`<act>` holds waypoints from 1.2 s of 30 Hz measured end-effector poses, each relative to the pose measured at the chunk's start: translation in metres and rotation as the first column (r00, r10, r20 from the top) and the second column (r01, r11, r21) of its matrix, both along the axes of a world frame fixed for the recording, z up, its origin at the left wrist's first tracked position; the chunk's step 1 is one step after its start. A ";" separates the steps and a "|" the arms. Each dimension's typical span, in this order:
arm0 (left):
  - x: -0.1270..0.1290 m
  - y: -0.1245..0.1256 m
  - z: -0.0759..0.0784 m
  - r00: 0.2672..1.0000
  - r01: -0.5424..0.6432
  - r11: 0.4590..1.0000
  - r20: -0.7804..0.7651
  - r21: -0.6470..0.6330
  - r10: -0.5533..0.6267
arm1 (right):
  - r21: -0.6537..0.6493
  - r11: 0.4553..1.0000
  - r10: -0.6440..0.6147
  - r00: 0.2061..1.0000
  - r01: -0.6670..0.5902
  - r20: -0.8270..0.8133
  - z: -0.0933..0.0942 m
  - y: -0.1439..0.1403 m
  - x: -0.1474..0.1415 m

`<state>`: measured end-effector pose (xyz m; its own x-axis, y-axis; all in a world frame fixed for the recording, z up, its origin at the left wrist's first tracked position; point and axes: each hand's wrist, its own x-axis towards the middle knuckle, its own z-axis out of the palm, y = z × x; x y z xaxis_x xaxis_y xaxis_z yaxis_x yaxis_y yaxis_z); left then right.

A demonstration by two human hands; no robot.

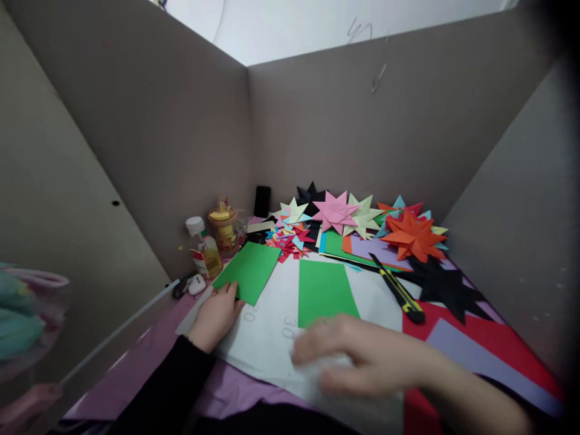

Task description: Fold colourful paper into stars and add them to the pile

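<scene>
My left hand (216, 315) is closed on the lower edge of a green paper sheet (251, 269), with some fingers hidden under or behind it. That sheet lies tilted over the left part of a large white sheet (272, 344) with pencilled numbers. A second green paper sheet (325, 293) lies flat on the white one, right of the middle. Just below its near edge hovers my right hand (348, 350), smeared by motion. Its thumb and fingers are apart, and nothing shows between them.
A yellow and black utility knife (401, 293) lies at the right beside a black paper star (446, 290). Folded stars, such as a pink star (335, 211) and an orange star (414, 235), line the back. An oil bottle (206, 251) and a lidded cup (224, 229) stand left.
</scene>
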<state>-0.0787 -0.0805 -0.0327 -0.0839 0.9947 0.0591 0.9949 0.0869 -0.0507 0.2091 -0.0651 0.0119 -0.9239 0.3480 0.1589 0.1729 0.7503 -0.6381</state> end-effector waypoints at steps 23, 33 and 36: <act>-0.016 0.008 0.017 0.963 -0.231 0.971 0.129 -0.056 0.236 | -0.370 0.816 -0.539 0.815 0.444 -0.212 -0.081 0.103 -0.143; -0.022 0.007 0.009 0.969 -0.201 0.979 0.136 -0.038 0.205 | -0.623 0.546 -0.727 0.686 0.561 -0.019 -0.065 0.100 -0.174; -0.024 0.008 -0.003 0.973 -0.198 0.980 0.119 -0.017 0.199 | -0.419 0.648 -0.736 0.663 0.635 -0.133 -0.044 0.109 -0.145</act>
